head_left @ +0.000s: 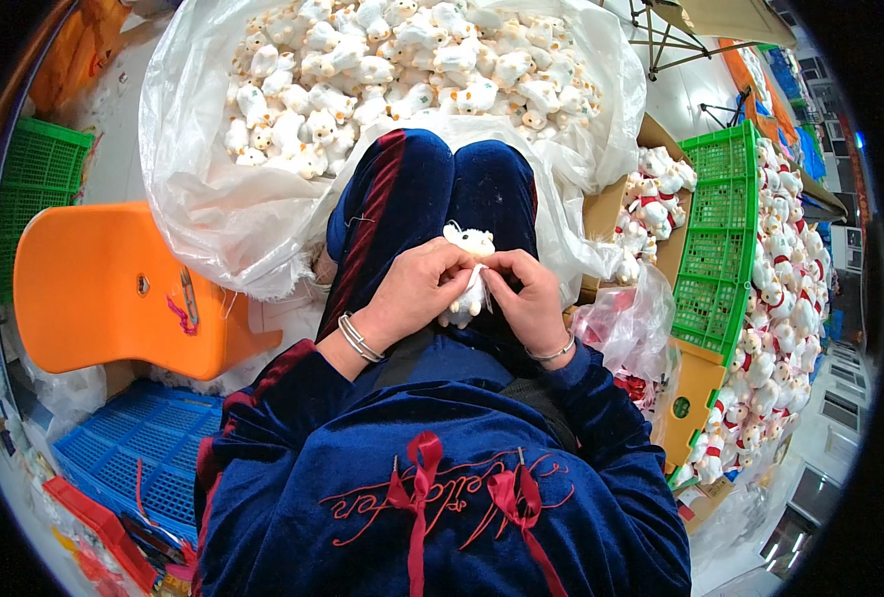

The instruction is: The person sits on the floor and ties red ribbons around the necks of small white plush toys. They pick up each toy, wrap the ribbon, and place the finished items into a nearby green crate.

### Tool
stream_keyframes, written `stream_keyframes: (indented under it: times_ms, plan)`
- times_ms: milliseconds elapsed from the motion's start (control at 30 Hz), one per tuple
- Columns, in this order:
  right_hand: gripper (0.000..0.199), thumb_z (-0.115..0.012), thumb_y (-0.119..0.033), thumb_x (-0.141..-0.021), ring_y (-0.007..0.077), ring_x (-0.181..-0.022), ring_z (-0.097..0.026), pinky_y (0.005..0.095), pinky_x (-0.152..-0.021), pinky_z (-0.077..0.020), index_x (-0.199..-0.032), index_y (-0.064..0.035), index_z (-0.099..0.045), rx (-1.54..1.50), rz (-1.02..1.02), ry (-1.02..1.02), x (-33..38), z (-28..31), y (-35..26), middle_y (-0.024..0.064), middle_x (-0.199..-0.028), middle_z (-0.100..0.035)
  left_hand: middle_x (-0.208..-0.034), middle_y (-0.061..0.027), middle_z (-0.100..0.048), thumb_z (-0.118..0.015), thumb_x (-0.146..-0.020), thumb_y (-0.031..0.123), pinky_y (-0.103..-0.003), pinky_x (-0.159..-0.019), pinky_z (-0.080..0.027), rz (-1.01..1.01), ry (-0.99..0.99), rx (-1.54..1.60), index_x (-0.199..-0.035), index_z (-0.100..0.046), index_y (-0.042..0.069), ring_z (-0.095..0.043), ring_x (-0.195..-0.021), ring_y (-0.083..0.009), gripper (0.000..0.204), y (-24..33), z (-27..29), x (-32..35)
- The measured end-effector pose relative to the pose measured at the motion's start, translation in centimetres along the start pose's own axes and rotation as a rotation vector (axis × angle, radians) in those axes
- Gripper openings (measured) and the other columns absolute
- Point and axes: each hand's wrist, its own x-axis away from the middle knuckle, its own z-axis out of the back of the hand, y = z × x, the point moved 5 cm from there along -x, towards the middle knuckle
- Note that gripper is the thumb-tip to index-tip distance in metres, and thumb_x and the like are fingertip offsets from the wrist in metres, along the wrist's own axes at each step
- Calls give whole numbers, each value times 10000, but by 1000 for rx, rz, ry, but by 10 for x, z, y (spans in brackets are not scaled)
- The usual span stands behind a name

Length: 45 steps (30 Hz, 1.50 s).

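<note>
The fingers [447, 256] of the left hand [412, 286] and the thumb and forefinger of the right hand [529, 294] are clamped at the neck of a fluffy white plush toy [471, 293], small and rounded, with stubby feet. It is held over the lap, long axis running away from the wearer, head outward, feet toward the waist and slightly left. Beneath are smooth blue velvet trousers [399, 189]. Beyond them, a crinkled translucent plastic sheet [198, 214] carries heaped plush toys [362, 70]; leftward stands a glossy, curved orange chair [94, 289], rightward a latticed green crate [712, 244].
</note>
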Motion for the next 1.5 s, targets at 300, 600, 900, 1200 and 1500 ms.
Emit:
stream_keyframes:
  times_ms: [300, 600, 900, 1200, 1500]
  plan:
    - [127, -735, -89, -889, 167, -726, -670, 291, -662, -521, -955, 15, -703, -14, -52, 20, 2, 0, 4, 113, -833, -697, -840, -99, -644, -697, -868, 65, -313, -651, -523, -11, 7, 8, -923, -684, 17, -657, -720, -218, 74, 1, 1, 1]
    - [111, -719, -74, -868, 152, -710, -672, 286, -648, -521, -913, 23, -689, -41, -73, -20, 3, 1, 4, 112, -791, -700, -804, -91, -612, -709, -868, 67, -304, -615, -484, -36, 11, 7, -915, -684, 8, -622, -683, -185, 80, -1, 1, 2]
    - [70, -693, -25, -823, 257, -738, -659, 338, -672, -516, -881, 4, -666, 134, 60, 58, 5, 10, -1, 124, -798, -652, -793, -125, -631, -675, -883, 68, -339, -632, -496, 25, 44, 1, -900, -604, 1, -644, -694, -246, 99, -5, 6, 14]
    - [131, -596, -90, -988, 83, -728, -553, 265, -636, -462, -1048, 14, -650, -185, -365, -198, 17, 30, 27, 61, -965, -634, -825, -90, -651, -673, -890, 72, -286, -675, -516, 107, 4, 90, -957, -614, -9, -648, -734, -154, 121, -5, 6, 16]
    - [79, -667, -56, -951, 55, -814, -581, 200, -725, -479, -1000, 6, -670, -472, -199, 7, 10, 5, 15, 42, -1051, -645, -862, -62, -664, -696, -909, 105, -254, -684, -513, 158, -27, 135, -999, -656, -8, -636, -761, -97, 150, -4, 3, 13]
